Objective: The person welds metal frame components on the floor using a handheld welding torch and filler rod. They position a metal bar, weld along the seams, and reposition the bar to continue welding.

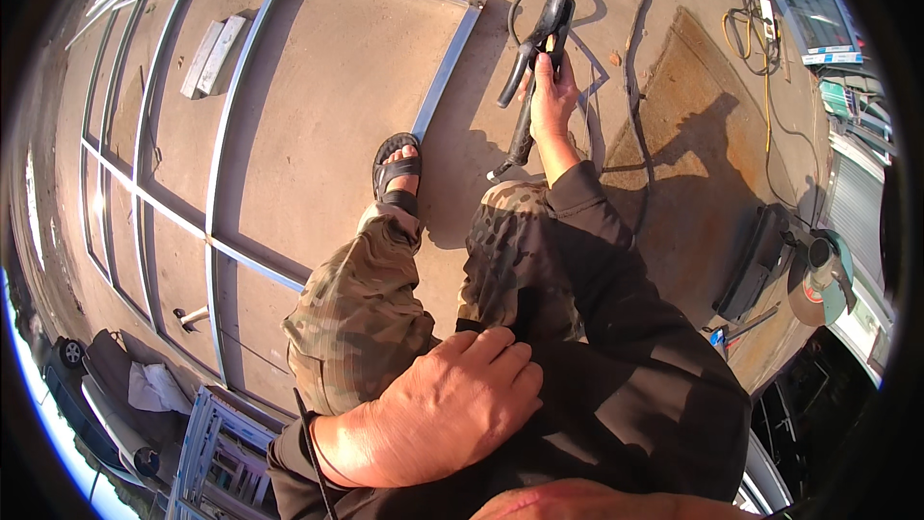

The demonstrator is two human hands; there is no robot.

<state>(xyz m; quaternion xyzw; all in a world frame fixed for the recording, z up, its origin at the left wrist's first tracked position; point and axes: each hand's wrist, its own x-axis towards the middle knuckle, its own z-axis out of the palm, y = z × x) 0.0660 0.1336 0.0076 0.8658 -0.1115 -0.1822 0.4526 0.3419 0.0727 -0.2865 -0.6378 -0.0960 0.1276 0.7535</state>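
Note:
My right hand (551, 101) is stretched forward over the ground, its fingers closed round a black welding electrode holder (555, 14). The tool has a long dark grip and a side lever, and its lower end shows a pale tip. Close to my body, my left hand (472, 395) lies across my lap with its back up and its fingers curled under. What those fingers hold, if anything, is hidden; a small dark edge shows beside the knuckles. My sandalled foot (397, 166) stands by the corner of a welded metal frame (448, 67).
The frame's bars spread across the ground at left, with a pale block (214, 56) inside. Dark cables (631, 67) snake past a rusty sheet (688, 87). An angle grinder (821, 279) stands at right, near a yellow cord (768, 116). Window frames (223, 453) lie lower left.

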